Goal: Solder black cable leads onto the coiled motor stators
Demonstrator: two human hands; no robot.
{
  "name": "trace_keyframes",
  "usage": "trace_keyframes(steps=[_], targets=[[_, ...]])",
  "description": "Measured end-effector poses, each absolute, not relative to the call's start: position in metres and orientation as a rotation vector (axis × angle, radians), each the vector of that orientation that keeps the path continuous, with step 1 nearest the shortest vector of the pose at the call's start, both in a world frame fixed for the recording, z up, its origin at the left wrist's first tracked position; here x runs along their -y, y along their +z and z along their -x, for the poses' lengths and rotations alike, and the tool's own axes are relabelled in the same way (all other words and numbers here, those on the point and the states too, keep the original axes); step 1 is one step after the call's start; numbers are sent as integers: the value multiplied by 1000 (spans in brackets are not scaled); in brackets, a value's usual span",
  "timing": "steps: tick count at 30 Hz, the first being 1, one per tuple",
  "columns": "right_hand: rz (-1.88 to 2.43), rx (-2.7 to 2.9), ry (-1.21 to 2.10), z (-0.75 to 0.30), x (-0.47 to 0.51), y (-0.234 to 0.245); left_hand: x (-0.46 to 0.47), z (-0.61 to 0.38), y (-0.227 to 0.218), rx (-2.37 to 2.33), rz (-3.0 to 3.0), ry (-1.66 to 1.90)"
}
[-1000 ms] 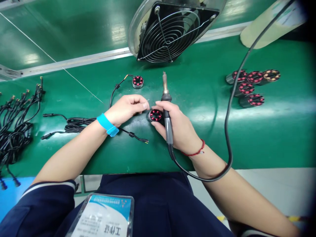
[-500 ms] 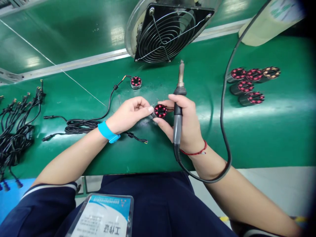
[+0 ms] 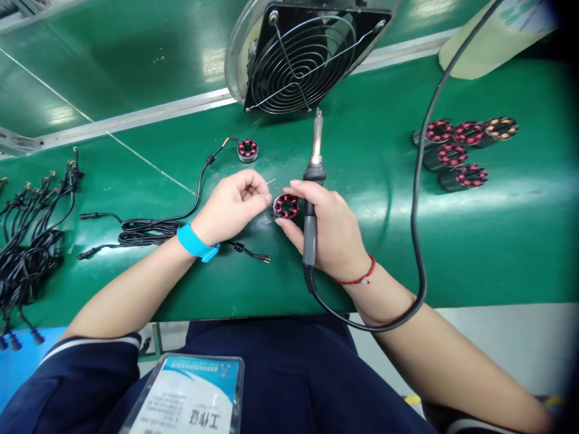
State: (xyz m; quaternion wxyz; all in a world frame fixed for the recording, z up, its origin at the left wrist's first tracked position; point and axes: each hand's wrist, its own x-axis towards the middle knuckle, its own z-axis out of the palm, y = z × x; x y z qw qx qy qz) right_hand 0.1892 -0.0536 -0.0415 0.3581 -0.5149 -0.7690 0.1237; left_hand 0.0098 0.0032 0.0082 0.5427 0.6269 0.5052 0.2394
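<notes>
My right hand (image 3: 337,232) holds a soldering iron (image 3: 310,238) upright across its fingers, the metal tip pointing away from me. Between the thumb and fingertips of that same hand sits a small round motor stator (image 3: 286,207) with red windings, its face turned up. My left hand (image 3: 237,202) is pinched closed just left of the stator. A thin strand of solder wire (image 3: 271,181) sticks out from its fingertips. Behind the hands, another stator (image 3: 248,150) with red windings stands on the green bench, joined by coloured leads to a black cable (image 3: 202,181).
A black fan with a wire guard (image 3: 298,66) stands at the back. Several stators (image 3: 468,176) are grouped at the right, one with yellowish windings. Coiled cables (image 3: 149,232) lie beside my left forearm, a larger bundle (image 3: 31,253) farther left. The iron's cord (image 3: 415,211) loops over my right forearm.
My right hand has shifted slightly left with the stator and the soldering iron. The left hand has drawn back a little to the left, and more of the solder wire shows.
</notes>
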Motion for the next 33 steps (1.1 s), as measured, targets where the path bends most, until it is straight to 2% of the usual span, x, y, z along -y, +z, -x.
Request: trace_keyframes(steps=[4, 10, 19, 23, 28, 33], targets=[[1303, 1957, 354, -191, 52, -43, -5, -3, 7, -1219, -1805, 600], [1345, 1963, 357, -190, 53, -44, -7, -7, 4, -1186, -1647, 282], [1352, 1991, 346, -191, 52, -42, -6, -3, 4, -1141, -2341, 539], [1411, 1960, 363, -192, 52, -41, -8, -1, 7, -1305, -1973, 604], [1385, 1978, 237, -190, 54, -41, -5, -10, 11, -1226, -1557, 211], [1393, 1979, 262, -190, 55, -41, -4, -14, 14, -1167, -1377, 196]])
